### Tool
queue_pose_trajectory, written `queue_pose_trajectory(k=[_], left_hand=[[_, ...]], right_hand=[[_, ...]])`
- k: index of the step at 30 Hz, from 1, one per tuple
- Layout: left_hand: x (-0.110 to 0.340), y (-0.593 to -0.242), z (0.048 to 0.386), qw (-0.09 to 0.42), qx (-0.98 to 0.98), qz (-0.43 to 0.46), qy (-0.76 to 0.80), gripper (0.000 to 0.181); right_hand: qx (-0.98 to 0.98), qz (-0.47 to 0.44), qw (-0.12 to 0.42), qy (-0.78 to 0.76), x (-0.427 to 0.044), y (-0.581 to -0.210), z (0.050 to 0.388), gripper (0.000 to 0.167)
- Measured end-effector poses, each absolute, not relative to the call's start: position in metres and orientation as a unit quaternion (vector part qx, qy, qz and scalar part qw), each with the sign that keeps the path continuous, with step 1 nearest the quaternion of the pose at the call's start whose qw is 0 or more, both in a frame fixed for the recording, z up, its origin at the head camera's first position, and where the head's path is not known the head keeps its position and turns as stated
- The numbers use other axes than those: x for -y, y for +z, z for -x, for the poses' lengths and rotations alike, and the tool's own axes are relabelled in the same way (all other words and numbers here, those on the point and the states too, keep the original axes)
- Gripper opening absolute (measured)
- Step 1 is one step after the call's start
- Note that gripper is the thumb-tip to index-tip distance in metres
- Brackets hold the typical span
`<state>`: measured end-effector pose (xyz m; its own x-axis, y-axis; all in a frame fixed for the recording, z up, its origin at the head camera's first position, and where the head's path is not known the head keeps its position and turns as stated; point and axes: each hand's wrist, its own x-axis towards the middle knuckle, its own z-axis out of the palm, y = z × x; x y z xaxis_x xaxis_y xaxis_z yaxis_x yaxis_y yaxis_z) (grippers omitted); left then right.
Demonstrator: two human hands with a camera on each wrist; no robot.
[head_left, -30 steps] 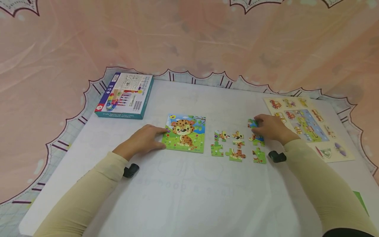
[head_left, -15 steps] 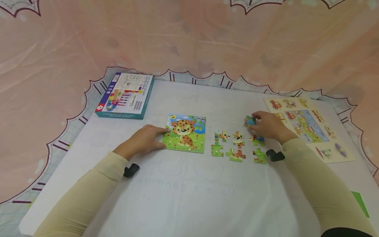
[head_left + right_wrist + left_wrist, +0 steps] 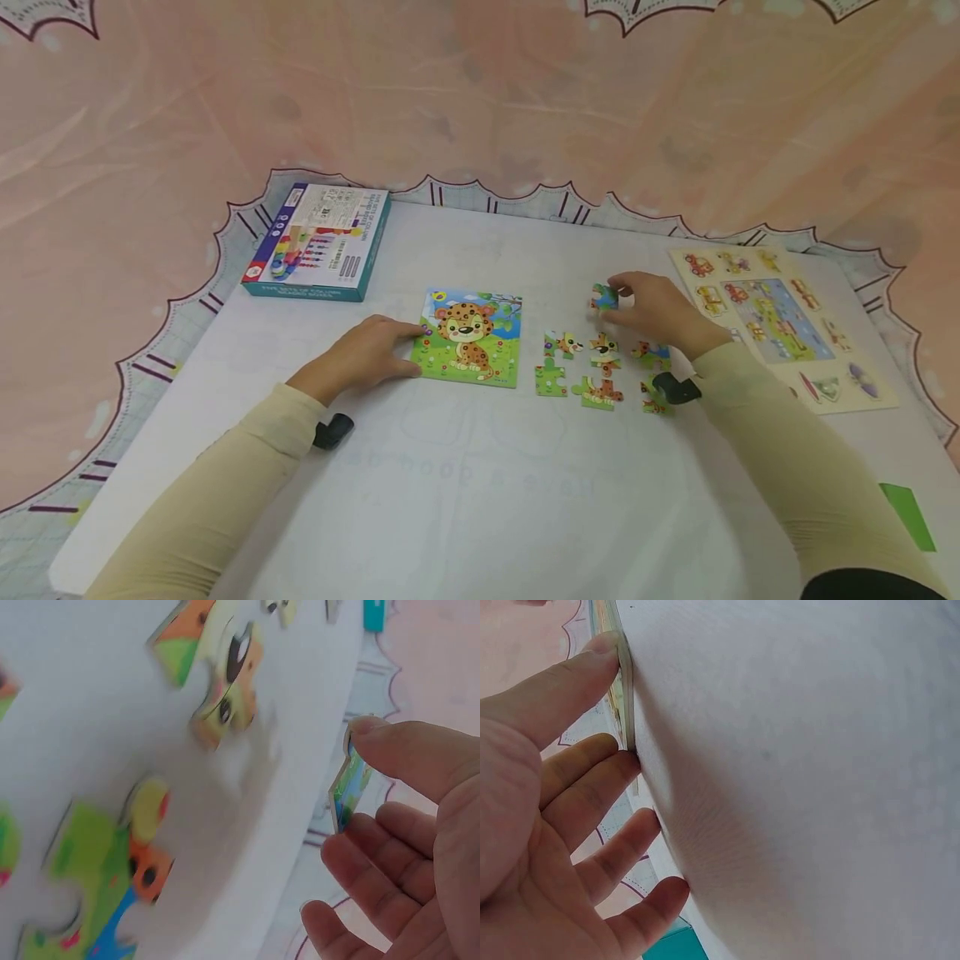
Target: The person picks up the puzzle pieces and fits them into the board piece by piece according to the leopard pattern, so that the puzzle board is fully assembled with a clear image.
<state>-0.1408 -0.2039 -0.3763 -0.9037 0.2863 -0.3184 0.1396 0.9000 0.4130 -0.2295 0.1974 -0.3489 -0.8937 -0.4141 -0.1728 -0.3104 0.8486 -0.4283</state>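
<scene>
My left hand touches the left edge of a square picture board with a cartoon leopard on it. In the left wrist view its thumb and nearest fingers lie along the board's edge, spread apart. My right hand pinches a blue and green jigsaw piece behind the loose pieces. The right wrist view has this piece tilted between thumb and fingers, off the table. Several loose jigsaw pieces lie between board and right arm, among them a green piece, a leopard-face piece and a blue-edged one.
A flat box with a teal side lies at the back left of the white table. On the right is a cream board with small pictures, partly behind the right arm. A green item shows by the right sleeve.
The right hand has drawn its jigsaw piece leftwards and slightly back, away from the right column of pieces. The left hand and leopard board have stayed put.
</scene>
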Motion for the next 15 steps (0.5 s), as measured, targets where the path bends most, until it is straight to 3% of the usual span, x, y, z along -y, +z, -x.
queue_pose_trajectory(k=[15], left_hand=[[0.204,-0.377,0.141,0.192,-0.956,-0.107,0.196,0.065]], right_hand=[[-0.942,0.229,0.136,-0.203,-0.152,-0.352,0.232,0.060]])
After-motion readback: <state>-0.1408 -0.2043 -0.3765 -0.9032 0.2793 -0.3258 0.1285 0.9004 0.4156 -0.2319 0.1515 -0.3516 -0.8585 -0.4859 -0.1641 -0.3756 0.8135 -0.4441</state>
